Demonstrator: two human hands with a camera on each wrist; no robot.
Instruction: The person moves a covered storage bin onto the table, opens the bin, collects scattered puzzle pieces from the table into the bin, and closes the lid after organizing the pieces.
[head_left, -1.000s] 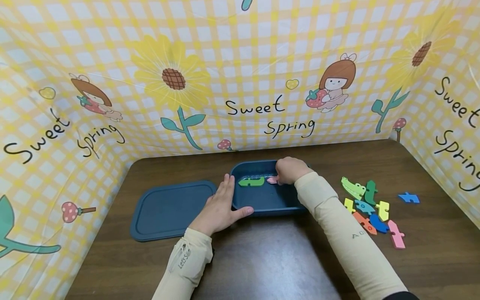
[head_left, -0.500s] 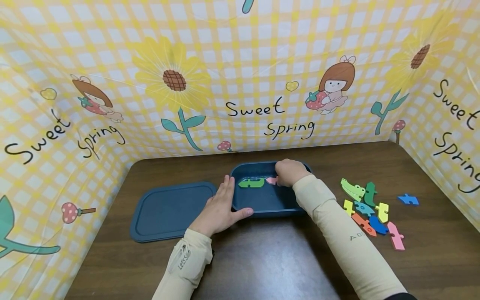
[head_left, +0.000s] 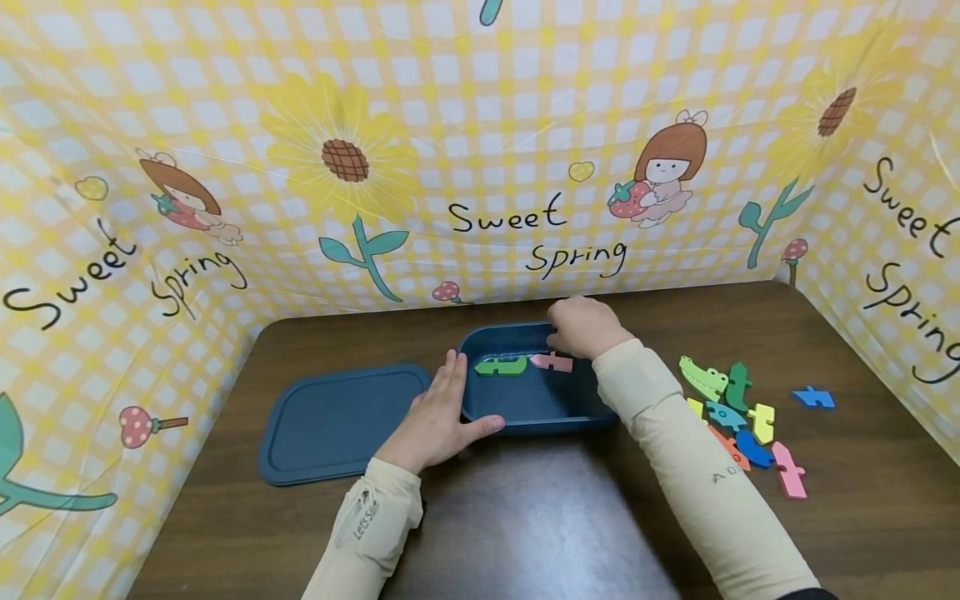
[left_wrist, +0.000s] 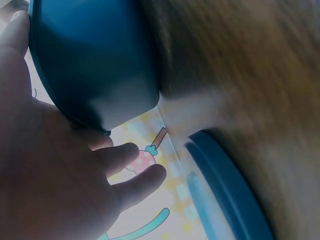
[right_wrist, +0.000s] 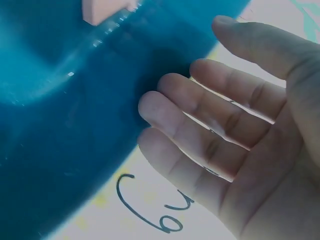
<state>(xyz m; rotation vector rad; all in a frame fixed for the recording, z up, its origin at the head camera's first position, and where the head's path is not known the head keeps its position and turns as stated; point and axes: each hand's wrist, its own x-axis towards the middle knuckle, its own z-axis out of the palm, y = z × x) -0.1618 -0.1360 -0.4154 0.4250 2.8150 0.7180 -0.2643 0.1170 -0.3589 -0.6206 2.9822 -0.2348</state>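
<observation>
A dark blue box (head_left: 525, 408) lies open on the table. Inside it are a green puzzle piece (head_left: 512, 367) and, to its right, a pink puzzle piece (head_left: 557, 363). My left hand (head_left: 431, 421) steadies the box's left side, its fingers straight along the outer wall and the thumb at the front rim. Above the box's back right rim, my right hand (head_left: 591, 329) is off the pink piece. The right wrist view shows that hand's fingers (right_wrist: 175, 110) loosely extended with nothing in them, beside the blue wall.
A matching blue lid (head_left: 337, 425) lies flat left of the box. Several coloured puzzle pieces, including a green crocodile head (head_left: 702, 379) and a pink piece (head_left: 789, 471), are clustered at the right, with a blue piece (head_left: 813, 397) apart. Patterned cloth (head_left: 487, 150) walls the back and sides.
My right hand has let go of the pink piece and moved up and back toward the rim, leaving the piece lying in the box. The left hand has stayed in place.
</observation>
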